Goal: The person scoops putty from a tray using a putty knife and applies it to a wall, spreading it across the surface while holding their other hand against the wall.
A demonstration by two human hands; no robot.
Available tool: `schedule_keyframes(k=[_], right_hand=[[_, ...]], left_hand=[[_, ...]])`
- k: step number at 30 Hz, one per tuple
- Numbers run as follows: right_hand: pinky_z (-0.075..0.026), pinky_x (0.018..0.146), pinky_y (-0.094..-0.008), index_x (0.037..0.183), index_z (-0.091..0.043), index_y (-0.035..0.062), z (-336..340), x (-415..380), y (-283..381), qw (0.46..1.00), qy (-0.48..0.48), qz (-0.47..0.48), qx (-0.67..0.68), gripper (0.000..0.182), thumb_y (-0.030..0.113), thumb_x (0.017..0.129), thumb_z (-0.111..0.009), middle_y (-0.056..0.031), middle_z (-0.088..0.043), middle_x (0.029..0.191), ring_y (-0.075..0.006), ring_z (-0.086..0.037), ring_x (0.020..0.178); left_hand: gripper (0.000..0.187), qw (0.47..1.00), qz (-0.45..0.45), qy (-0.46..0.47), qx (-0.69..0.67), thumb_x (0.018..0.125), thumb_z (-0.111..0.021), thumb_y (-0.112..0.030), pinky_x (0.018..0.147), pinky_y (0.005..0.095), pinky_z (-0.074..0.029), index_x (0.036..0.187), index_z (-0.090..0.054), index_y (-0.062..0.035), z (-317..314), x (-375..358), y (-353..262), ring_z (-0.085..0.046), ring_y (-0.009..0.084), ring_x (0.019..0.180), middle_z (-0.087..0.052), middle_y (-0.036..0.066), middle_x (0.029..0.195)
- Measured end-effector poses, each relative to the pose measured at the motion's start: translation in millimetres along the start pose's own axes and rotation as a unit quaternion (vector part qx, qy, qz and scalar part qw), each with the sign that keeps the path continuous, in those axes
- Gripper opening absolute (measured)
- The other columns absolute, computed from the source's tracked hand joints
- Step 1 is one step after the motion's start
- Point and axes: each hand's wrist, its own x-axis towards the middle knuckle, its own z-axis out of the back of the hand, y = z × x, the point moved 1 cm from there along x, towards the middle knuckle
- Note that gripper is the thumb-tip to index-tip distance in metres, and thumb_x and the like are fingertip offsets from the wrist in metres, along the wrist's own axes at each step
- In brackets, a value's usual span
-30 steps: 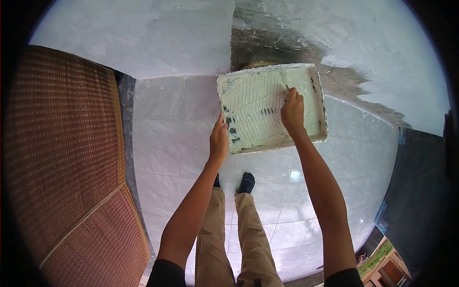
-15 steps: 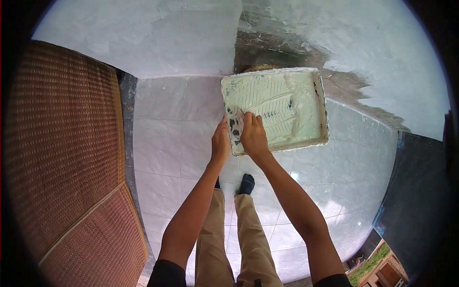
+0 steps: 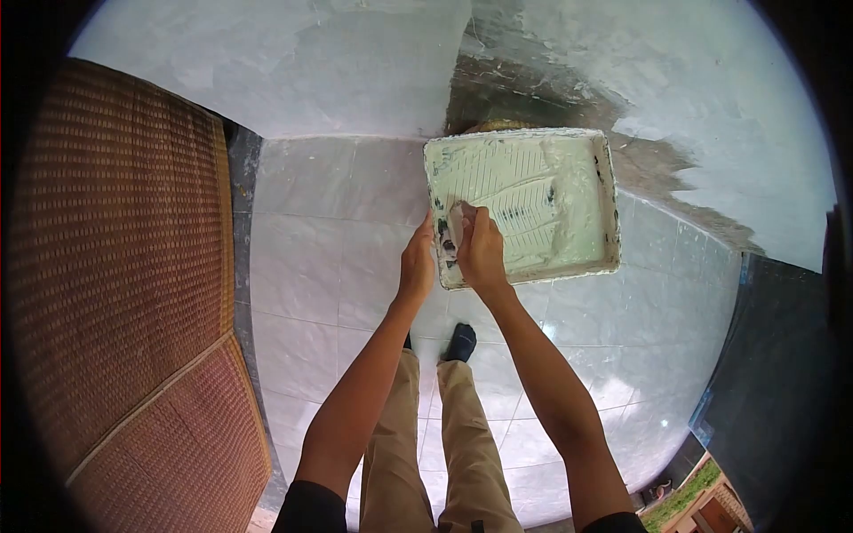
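A paint tray (image 3: 577,209) with ridges and pale green-white paint is in the upper middle of the head view, its rim stained. My left hand (image 3: 418,262) is closed on the tray's left edge, thumb side against the rim. Over the left part of the tray, my right hand (image 3: 482,253) is closed around a small pale object (image 3: 457,218), largely hidden by the fingers; I cannot make out what it is. Dark spots show through the paint beside it.
A wall (image 3: 355,71) with patchy pale paint and a dark bare corner stands beyond the tray. Grey tiles (image 3: 302,266) cover the floor. Brown woven mats (image 3: 133,222) lie at the left. My socked foot (image 3: 460,342) is below the tray.
The tray and both hands appear slightly farther right in the view. The right hand has turned a little, and more of the pale object shows at its fingertips.
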Motion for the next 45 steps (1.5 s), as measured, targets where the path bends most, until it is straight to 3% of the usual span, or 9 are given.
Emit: schedule_keyframes(k=[5,11,15,18,20,24,32,39,45], right_hand=[[-0.051,0.08,-0.0472,0.109,-0.05,-0.0062,-7,0,0,0.999,-0.043,-0.007,0.023,0.016,-0.001,0.095,-0.051,-0.0285,-0.067,0.102,-0.0452,-0.064,0.092],[-0.051,0.079,-0.047,0.107,-0.05,-0.0068,-8,-5,-4,0.992,-0.047,-0.073,0.088,0.016,0.004,0.096,-0.053,-0.0307,-0.066,0.104,-0.0456,-0.065,0.096],[-0.051,0.076,-0.0441,0.109,-0.052,-0.0048,0,-6,-11,0.986,-0.021,-0.128,0.101,0.017,0.006,0.096,-0.055,-0.0279,-0.067,0.098,-0.0422,-0.067,0.088],[-0.051,0.071,-0.0399,0.112,-0.054,-0.0031,-3,-7,-23,0.976,0.004,-0.158,0.151,0.02,0.007,0.096,-0.057,-0.0236,-0.067,0.092,-0.0355,-0.066,0.077],[-0.048,0.072,-0.0268,0.122,-0.055,-0.0019,-3,-7,-37,0.967,0.034,-0.172,0.185,0.025,0.01,0.1,-0.054,-0.0045,-0.064,0.091,-0.0108,-0.057,0.078],[-0.046,0.072,-0.0239,0.124,-0.056,0.0,10,-5,-33,0.932,0.091,-0.246,0.251,0.026,0.011,0.101,-0.055,-0.0009,-0.062,0.094,-0.0086,-0.055,0.081],[-0.039,0.065,-0.0223,0.131,-0.054,-0.0004,44,-5,-18,0.812,0.017,-0.293,0.505,0.032,0.011,0.101,-0.056,0.0037,-0.055,0.087,-0.0066,-0.046,0.072],[-0.044,0.077,-0.0235,0.134,-0.051,-0.0015,136,16,71,0.766,-0.031,-0.242,0.594,0.035,0.008,0.101,-0.055,0.0013,-0.058,0.1,-0.0072,-0.053,0.086],[-0.046,0.084,-0.0262,0.128,-0.054,-0.0015,237,52,178,0.799,0.01,-0.1,0.593,0.032,0.006,0.098,-0.058,-0.0032,-0.063,0.109,-0.0102,-0.058,0.094]], left_hand=[[0.054,1.0,0.006,0.006,0.006,0.105,-0.029,-0.024,0.118,0.0337,-0.024,0.15,-0.035,0.0042,3,0,0,-0.035,0.025,0.144,-0.039,0.018,0.154],[0.053,1.0,0.013,0.008,0.012,0.105,-0.029,-0.026,0.118,0.0341,-0.024,0.15,-0.037,0.0006,2,0,-2,-0.034,0.0256,0.144,-0.039,0.018,0.154],[0.052,1.0,0.017,0.006,0.006,0.106,-0.027,-0.028,0.119,0.0341,-0.024,0.15,-0.039,-0.0028,3,3,3,-0.035,0.0259,0.143,-0.04,0.018,0.154],[0.052,1.0,0.021,0.004,-0.004,0.106,-0.027,-0.028,0.119,0.0339,-0.023,0.15,-0.039,-0.0018,2,2,3,-0.035,0.0258,0.144,-0.04,0.017,0.154],[0.053,1.0,0.014,0.012,0.019,0.106,-0.027,-0.028,0.119,0.0337,-0.023,0.15,-0.037,-0.001,3,2,1,-0.034,0.0256,0.144,-0.039,0.018,0.154],[0.054,0.998,-0.019,0.036,0.052,0.105,-0.027,-0.026,0.119,0.0333,-0.022,0.151,-0.033,0.0023,4,3,2,-0.032,0.0253,0.145,-0.037,0.018,0.156],[0.056,0.999,-0.036,-0.01,0.036,0.103,-0.035,-0.027,0.118,0.0352,-0.023,0.15,-0.033,0.0035,7,5,-6,-0.032,0.0276,0.145,-0.038,0.02,0.154],[0.053,0.991,-0.129,0.018,0.018,0.103,-0.037,-0.022,0.118,0.0359,-0.023,0.15,-0.035,0.0011,0,-7,-155,-0.032,0.0295,0.146,-0.038,0.02,0.154],[0.051,0.956,-0.287,0.027,0.063,0.102,-0.036,-0.019,0.119,0.038,-0.022,0.15,-0.037,-0.0011,-4,-10,-321,-0.032,0.0282,0.146,-0.038,0.017,0.155]])
